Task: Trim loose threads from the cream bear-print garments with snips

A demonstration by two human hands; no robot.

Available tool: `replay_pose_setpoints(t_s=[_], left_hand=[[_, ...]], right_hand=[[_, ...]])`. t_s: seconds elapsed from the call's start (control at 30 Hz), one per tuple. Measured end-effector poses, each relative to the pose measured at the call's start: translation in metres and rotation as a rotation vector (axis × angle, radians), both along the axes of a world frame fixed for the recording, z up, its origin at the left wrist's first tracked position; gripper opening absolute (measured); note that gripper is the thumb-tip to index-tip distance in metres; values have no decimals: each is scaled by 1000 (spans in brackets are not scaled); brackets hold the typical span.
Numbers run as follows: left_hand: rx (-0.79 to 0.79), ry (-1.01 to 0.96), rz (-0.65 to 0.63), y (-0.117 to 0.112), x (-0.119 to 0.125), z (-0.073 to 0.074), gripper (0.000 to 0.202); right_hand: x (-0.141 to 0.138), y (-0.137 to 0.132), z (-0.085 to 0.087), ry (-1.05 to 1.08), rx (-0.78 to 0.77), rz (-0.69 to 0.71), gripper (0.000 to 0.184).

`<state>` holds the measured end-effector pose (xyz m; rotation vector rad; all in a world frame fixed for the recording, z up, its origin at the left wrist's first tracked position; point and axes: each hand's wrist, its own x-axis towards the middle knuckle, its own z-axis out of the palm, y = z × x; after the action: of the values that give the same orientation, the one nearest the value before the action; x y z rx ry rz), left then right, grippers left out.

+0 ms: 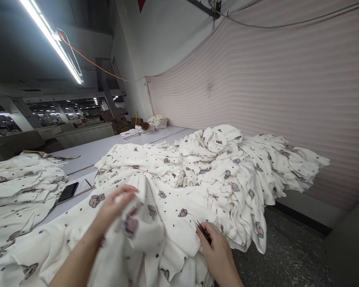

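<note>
White fleecy cloth (173, 223) printed with brown bears and dark dots spreads over the table below both hands. My left hand (115, 209) is closed on a lifted fold of this cloth; motion blurs the fold and the fingertips. In my right hand (217, 249) is a small dark pointed tool that looks like thread snips (204, 232), its tip directed up and left over the cloth. The right fingers wrap round it, so most of its handle is hidden. My right hand rests close against the cloth's near right part.
Heaped bear-print pieces (215, 143) cover the middle and right of the table (143, 138), some hanging over its edge. Another pile (20, 179) lies left, near a black phone (68, 191) and paper with a red pen (88, 183). Folded stacks (157, 122) stand behind, beside a striped cloth wall (257, 79).
</note>
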<state>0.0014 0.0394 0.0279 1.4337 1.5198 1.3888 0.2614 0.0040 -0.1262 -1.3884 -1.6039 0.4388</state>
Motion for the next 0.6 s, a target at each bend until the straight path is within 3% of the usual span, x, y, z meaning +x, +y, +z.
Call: replay_pose_setpoints(t_s=[0.1,0.17,0.23,0.3,0.4,0.47,0.53,0.6], left_hand=[[-69,454,-407,-9,48,-22,29],[-16,694,-576,-13,68,-35,28],[51,746,-591,-15,72,-43,25],[100,697,-523,-17,64,-45,22],[128,536,-433,-20,40,-43,15],[92,366,-456,-22,25,-43,17],[26,232,-513,-26,15,-44,24],[-30,306,-558,-30,14,-46,27]], right_hand=[[-20,-4,13,114,118,29,17],[-33,-9,15,201,223,111,19],[-40,-15,8,275,301,158,22],[-37,-21,-4,315,303,111,22],[-21,-26,-19,305,131,-100,28],[-11,-26,-18,279,24,-173,37],[-8,-23,-9,283,15,-82,26],[-10,-20,4,310,33,79,17]])
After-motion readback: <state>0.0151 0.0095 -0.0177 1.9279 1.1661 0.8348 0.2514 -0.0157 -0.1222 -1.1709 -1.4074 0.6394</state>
